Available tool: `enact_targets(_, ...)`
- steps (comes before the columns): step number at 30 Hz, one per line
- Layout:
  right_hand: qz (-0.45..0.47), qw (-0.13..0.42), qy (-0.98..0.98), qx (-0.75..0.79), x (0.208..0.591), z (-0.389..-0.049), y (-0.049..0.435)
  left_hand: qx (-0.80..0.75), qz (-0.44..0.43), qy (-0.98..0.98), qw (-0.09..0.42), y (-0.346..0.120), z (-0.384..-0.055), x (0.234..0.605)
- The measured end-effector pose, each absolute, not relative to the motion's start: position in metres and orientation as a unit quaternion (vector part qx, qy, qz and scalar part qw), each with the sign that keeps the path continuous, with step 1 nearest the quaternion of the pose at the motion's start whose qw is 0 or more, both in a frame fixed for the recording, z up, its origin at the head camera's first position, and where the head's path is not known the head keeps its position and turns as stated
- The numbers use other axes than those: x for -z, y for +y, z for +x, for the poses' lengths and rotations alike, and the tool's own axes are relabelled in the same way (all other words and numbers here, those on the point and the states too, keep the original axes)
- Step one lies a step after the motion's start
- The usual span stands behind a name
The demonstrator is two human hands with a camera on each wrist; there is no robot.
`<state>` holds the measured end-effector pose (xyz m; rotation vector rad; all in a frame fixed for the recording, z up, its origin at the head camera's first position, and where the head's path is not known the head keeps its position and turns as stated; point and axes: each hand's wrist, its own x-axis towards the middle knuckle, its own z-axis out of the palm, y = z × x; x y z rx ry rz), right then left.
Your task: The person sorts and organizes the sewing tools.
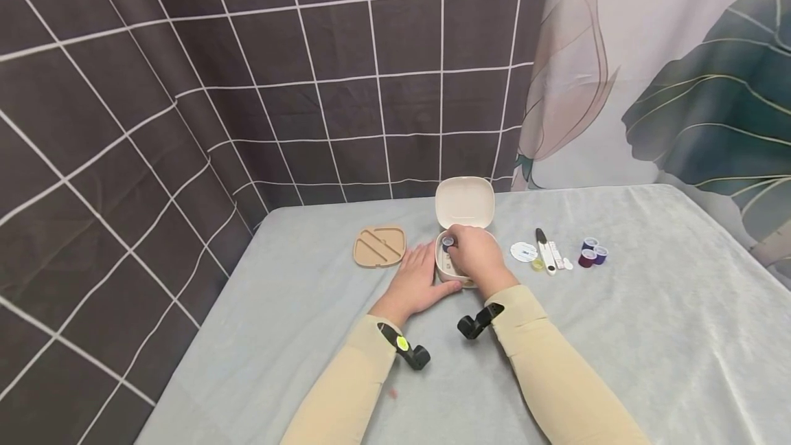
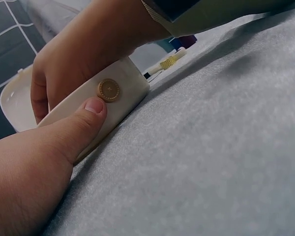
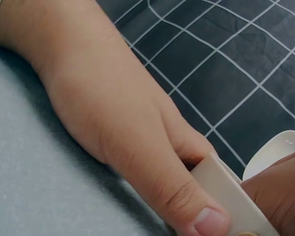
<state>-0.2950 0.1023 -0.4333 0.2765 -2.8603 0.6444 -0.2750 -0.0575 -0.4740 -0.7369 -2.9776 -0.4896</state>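
Note:
A small cream box (image 1: pixel 440 268) stands in the middle of the table, its lid (image 1: pixel 465 202) raised behind it. A brown button (image 2: pixel 108 90) decorates its front wall. My left hand (image 1: pixel 419 281) rests along the box's left side with fingers straight, the thumb pressing the front wall beside the button. My right hand (image 1: pixel 477 253) reaches down into the box and pinches a dark blue thread spool (image 1: pixel 448 244) at the back left corner. Its fingertips are partly hidden by the box wall in the left wrist view (image 2: pixel 83 54).
A tan divided tray (image 1: pixel 380 247) lies left of the box. To the right are a white round disc (image 1: pixel 524 252), a small yellow round piece (image 1: pixel 537 264), a black-and-white slim tool (image 1: pixel 546 251), a little white packet (image 1: pixel 556 255) and three thread spools (image 1: pixel 588 257).

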Motion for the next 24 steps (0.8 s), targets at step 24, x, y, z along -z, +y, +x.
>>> enact_targets(24, 0.078, 0.137, -0.954, -0.257, 0.386, -0.284, 0.194, 0.181, -0.234, -0.955, 0.024, -0.057, -0.275, 0.475)
